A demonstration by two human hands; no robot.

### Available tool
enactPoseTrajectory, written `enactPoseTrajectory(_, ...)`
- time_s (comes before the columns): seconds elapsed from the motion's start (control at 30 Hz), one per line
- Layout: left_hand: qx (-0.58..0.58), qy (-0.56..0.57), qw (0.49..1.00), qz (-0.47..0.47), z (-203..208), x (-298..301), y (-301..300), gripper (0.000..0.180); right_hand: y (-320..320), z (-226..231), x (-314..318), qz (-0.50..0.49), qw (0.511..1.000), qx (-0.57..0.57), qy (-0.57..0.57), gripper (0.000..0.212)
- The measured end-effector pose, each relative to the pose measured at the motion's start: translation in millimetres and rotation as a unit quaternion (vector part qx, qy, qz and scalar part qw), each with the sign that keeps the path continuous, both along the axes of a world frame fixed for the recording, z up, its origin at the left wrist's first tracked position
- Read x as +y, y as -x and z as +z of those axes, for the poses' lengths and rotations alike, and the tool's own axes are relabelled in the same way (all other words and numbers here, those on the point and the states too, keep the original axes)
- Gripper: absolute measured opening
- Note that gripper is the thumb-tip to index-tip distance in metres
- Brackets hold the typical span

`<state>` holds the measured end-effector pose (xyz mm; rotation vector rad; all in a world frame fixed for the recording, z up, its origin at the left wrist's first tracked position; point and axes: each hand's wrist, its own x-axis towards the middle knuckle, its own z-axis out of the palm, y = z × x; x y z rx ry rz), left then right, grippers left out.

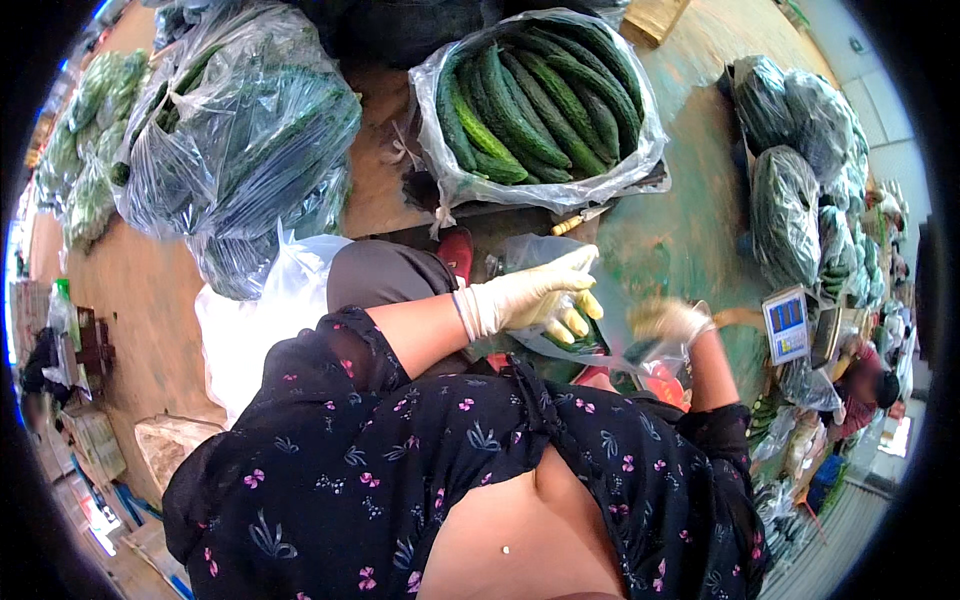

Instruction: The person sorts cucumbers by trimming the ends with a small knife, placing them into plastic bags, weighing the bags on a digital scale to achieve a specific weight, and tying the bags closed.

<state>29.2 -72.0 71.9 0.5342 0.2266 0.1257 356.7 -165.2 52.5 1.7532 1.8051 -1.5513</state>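
My left hand (pixel 540 300), in a pale yellow-white glove, is bent over a clear plastic bag (pixel 610 352) in front of my lap. Its thumb side points right, while the other fingers curl down onto the bag. Something dark green, which looks like cucumber (pixel 585 340), shows beneath those fingers. My right hand (pixel 668 322), gloved alike, is at the bag's right side. Motion smears its fingers, so their grip is unclear. Ahead of both hands stands a plastic-lined container (pixel 652 150) full of long, bumpy green cucumbers (pixel 545 100).
A small knife with a yellow handle (pixel 566 226) lies before the container. At the left are large filled plastic bags (pixel 250 140) and a white plastic sheet (pixel 225 340). To the right, bagged produce (pixel 785 215) is piled near a scale with a display (pixel 787 325). Another person (pixel 862 395) is at far right.
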Motion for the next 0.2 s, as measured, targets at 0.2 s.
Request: enactPoseTrajectory(0.2,0.008,-0.012,1.000,-0.008,-1.0,2.5,3.9,0.095,80.5,129.7,174.8,-0.349,0.717,0.273,-0.538,0.038)
